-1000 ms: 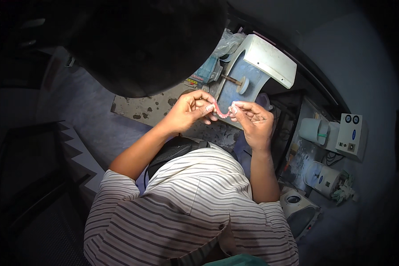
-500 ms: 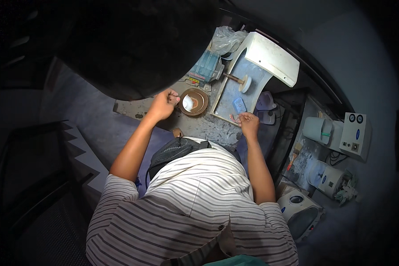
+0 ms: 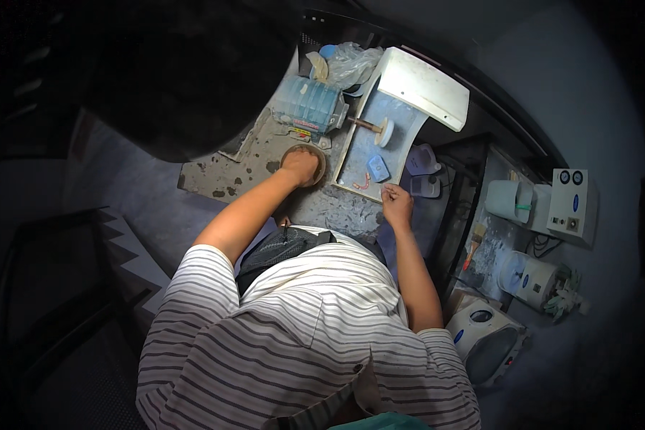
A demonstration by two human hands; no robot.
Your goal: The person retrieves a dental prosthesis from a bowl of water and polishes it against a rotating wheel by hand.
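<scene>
My left hand (image 3: 302, 166) reaches down into a round brown bowl (image 3: 322, 172). It covers the inside of the bowl, and its fingertips are hidden. By the front right corner of a pale tray (image 3: 342, 170) is my right hand (image 3: 397, 206), its fingers curled in and the thumb against them; whatever they might pinch is too small to see. Close by in the tray lies a pink, horseshoe-shaped piece like a denture (image 3: 362, 182), apart from the right hand. Beside it sits a blue block (image 3: 377, 168). Above them a white polishing wheel (image 3: 385, 132) is mounted on a spindle.
A blue-green motor (image 3: 308, 104) carries the spindle. A white curved hood (image 3: 430, 89) rises over the tray. Behind lies a clear plastic bag (image 3: 355, 63). To the right stand lilac containers (image 3: 423, 161), a grey bin (image 3: 509, 201), a brush (image 3: 474, 246) and several white machines (image 3: 572, 204).
My left hand has moved right, from beside the bowl into it, covering the white lump seen there. My right hand has let go of the pink piece, which now lies in the tray.
</scene>
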